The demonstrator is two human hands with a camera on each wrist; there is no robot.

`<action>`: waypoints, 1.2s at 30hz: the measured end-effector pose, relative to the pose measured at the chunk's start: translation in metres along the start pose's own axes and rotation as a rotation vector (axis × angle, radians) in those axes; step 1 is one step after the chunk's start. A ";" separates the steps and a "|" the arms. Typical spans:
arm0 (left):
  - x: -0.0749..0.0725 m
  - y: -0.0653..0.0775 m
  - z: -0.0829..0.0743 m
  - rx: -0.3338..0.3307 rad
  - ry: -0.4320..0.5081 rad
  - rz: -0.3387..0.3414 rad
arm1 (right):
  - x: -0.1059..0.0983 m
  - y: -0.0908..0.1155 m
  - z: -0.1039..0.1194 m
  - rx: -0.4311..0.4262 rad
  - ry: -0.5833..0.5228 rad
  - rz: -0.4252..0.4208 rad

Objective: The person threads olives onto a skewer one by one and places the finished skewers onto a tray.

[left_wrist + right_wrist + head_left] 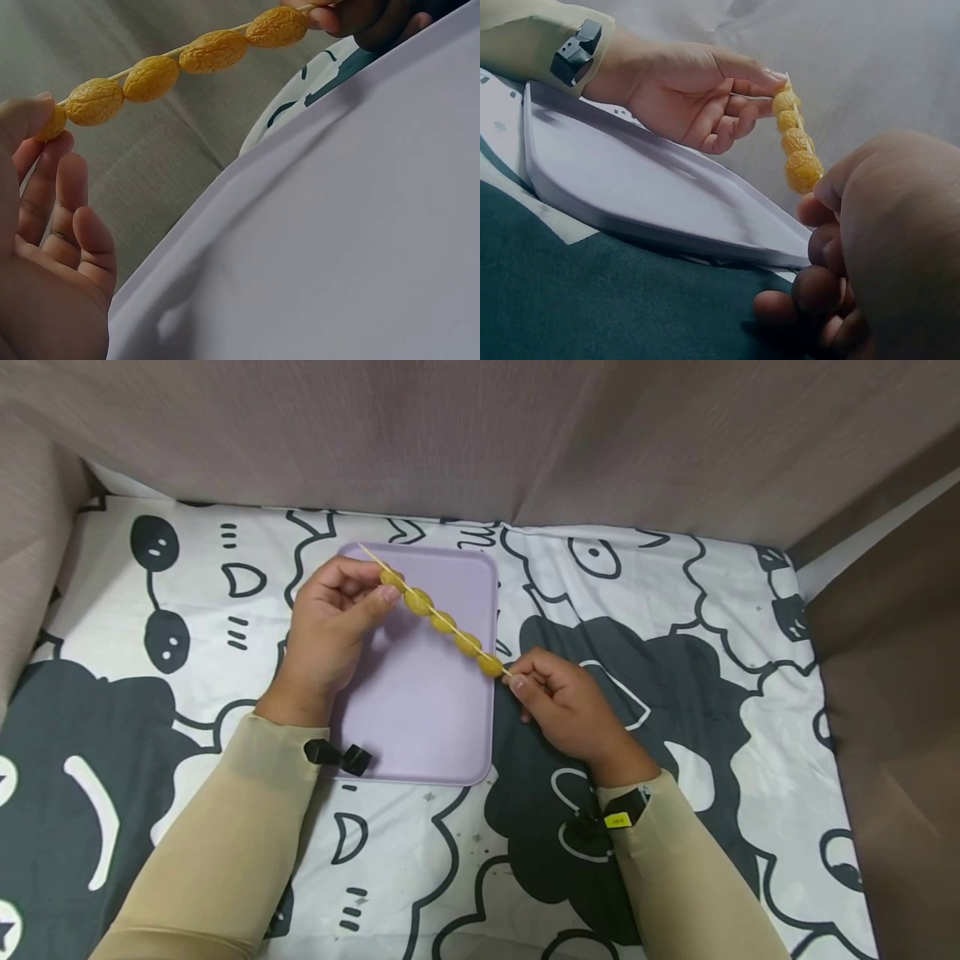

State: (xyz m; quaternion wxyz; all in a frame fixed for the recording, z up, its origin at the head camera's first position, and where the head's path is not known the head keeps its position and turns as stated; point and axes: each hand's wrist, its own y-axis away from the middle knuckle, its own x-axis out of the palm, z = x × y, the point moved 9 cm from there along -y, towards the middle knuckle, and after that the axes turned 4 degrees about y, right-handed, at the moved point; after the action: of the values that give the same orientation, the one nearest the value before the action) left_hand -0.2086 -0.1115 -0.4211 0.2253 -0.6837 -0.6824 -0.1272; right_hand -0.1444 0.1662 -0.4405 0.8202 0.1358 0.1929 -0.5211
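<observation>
A thin skewer (443,622) threaded with several wrinkled, yellow-orange oval pieces slants through the air over a lilac tray (420,718). At its upper left end, my left hand (330,622) pinches the last piece (52,124) between thumb and fingers, and a bare tip sticks out past it. My right hand (566,706) pinches the bare lower end of the stick, just beyond the tray's right edge. In the right wrist view the pieces (804,171) sit close together along the stick. The left hand's other fingers (94,229) are loosely bent, off the skewer.
Under the tray lies a black-and-white cartoon-print cloth (397,893). Grey-brown fabric (480,435) hangs along the back, with more at the left and right sides. Dark straps with small devices (356,760) sit at both wrists over beige sleeves (225,835).
</observation>
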 end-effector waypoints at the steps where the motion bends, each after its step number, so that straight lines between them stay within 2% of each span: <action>1: 0.000 0.000 0.001 -0.002 0.002 -0.006 | 0.000 0.000 0.001 -0.001 0.008 0.000; 5: 0.000 -0.002 0.003 -0.022 -0.015 -0.022 | -0.002 0.003 0.008 -0.010 0.087 0.001; 13: -0.001 -0.003 0.009 -0.072 -0.073 -0.050 | -0.003 0.011 0.028 -0.017 0.403 0.003; 17: -0.003 -0.003 0.009 -0.080 -0.106 -0.060 | 0.000 0.012 0.038 0.011 0.492 0.004; 22: -0.008 -0.004 0.010 -0.085 -0.121 -0.075 | 0.006 0.013 0.046 0.059 0.537 0.005; 26: -0.009 -0.005 0.014 -0.112 -0.123 -0.066 | 0.012 0.015 0.053 0.053 0.569 0.001; 31: -0.008 -0.007 0.021 -0.165 -0.163 -0.041 | 0.022 0.019 0.059 0.022 0.578 0.008; 36: -0.010 -0.005 0.026 -0.235 -0.213 -0.044 | 0.036 0.023 0.064 0.009 0.559 0.007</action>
State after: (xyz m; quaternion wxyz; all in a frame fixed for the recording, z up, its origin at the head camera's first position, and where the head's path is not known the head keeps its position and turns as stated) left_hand -0.2173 -0.1074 -0.4478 0.0673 -0.6998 -0.6976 -0.1381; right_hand -0.0986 0.1197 -0.3992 0.7365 0.2788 0.4088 -0.4613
